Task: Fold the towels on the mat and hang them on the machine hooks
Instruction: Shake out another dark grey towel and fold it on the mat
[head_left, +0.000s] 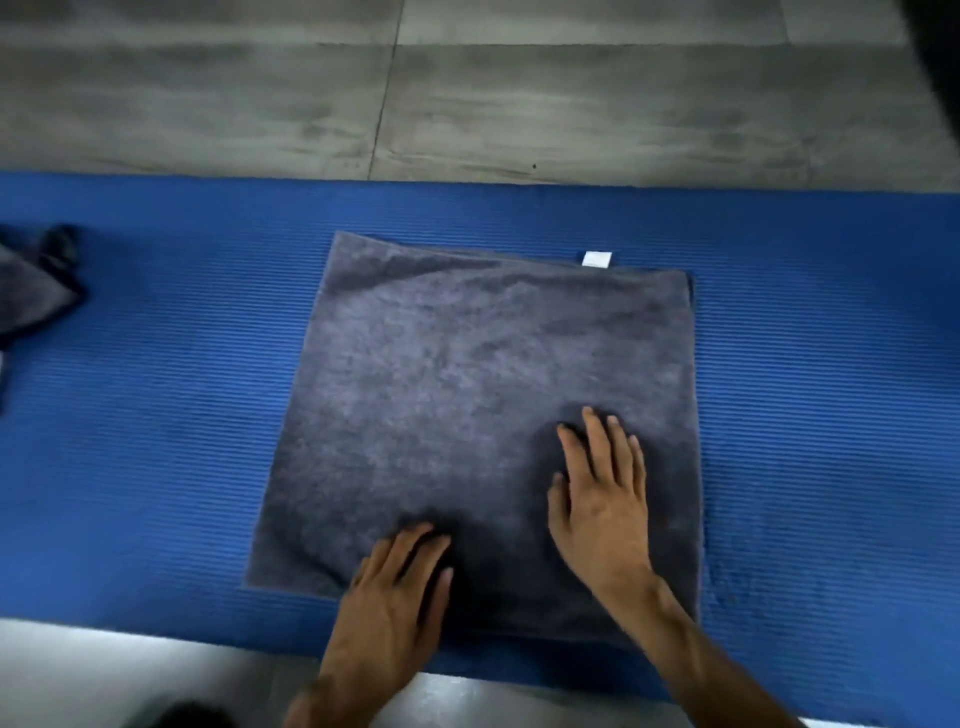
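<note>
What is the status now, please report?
Left hand and right hand open, flat on grey towel. Towel spread on blue mat. Second towel at left, apart.

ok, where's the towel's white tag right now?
In the head view, the white tag sticks out from the far edge of the grey towel, near its right corner, lying on the blue mat.

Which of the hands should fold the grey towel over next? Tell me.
Probably the left hand: it rests by the grey towel's near-left corner, close to a free edge. The right hand lies flat farther in, suited to pinning.
</note>
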